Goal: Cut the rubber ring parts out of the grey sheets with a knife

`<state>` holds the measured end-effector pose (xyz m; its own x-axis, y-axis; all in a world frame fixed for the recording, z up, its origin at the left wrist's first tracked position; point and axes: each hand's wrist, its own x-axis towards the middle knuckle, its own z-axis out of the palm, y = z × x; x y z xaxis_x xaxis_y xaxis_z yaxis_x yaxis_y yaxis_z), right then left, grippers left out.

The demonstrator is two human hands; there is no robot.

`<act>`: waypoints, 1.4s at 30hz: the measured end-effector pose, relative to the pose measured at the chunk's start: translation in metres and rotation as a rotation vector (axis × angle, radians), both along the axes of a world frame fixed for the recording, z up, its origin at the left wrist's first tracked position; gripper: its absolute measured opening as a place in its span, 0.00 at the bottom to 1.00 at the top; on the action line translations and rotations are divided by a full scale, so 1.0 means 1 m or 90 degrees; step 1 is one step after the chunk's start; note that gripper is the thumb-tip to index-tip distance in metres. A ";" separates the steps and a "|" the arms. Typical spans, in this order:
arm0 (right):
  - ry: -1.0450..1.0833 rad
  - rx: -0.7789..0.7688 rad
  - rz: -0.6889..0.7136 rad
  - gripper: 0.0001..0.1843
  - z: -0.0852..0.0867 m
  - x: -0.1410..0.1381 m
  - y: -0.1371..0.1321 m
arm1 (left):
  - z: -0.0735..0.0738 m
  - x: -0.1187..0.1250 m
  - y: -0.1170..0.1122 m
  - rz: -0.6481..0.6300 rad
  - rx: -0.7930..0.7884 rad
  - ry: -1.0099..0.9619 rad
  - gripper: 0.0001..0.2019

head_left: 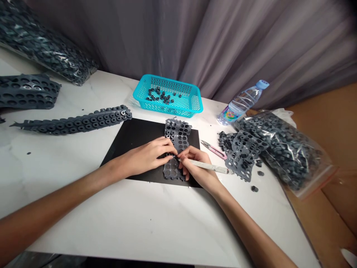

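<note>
A dark grey perforated rubber sheet (182,142) with rows of round holes and rings lies on a black mat (134,137). My left hand (150,154) reaches over the sheet from the left, its thumb and fingertips closed on it near the middle. Close against those fingertips, my right hand (199,165) grips a slim, whitish pen-shaped tool (212,166). The tool's back end points right; its tip is hidden between my fingers. Whether a small loose ring is pinched there I cannot make out. Pink-handled thread snips (214,149) lie just right of the mat.
Behind the mat stands a turquoise basket (170,110) holding several small black rubber pieces. A water bottle (241,102), rubber scraps (242,150) and a filled clear bag (290,152) are at right. A ringed rubber strip (80,121), another sheet (28,91) and a large bag (44,46) lie left.
</note>
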<state>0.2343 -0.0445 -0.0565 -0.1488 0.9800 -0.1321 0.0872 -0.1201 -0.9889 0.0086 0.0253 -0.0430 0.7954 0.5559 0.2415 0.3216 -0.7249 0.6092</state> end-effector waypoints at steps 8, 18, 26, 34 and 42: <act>-0.028 0.010 0.002 0.03 0.000 0.000 -0.002 | -0.001 0.001 0.000 -0.003 0.018 0.022 0.09; -0.094 0.029 0.011 0.03 0.004 -0.002 -0.006 | 0.002 0.003 -0.005 -0.034 0.160 0.086 0.11; -0.134 0.046 0.013 0.03 0.007 -0.003 -0.007 | -0.011 0.011 -0.015 -0.022 0.243 0.092 0.14; -0.160 0.035 -0.003 0.02 0.006 -0.004 -0.007 | -0.008 0.004 0.019 0.358 -0.367 -0.434 0.06; -0.021 -0.010 0.000 0.03 -0.002 0.002 -0.003 | 0.000 -0.002 0.018 0.245 -0.577 -0.502 0.09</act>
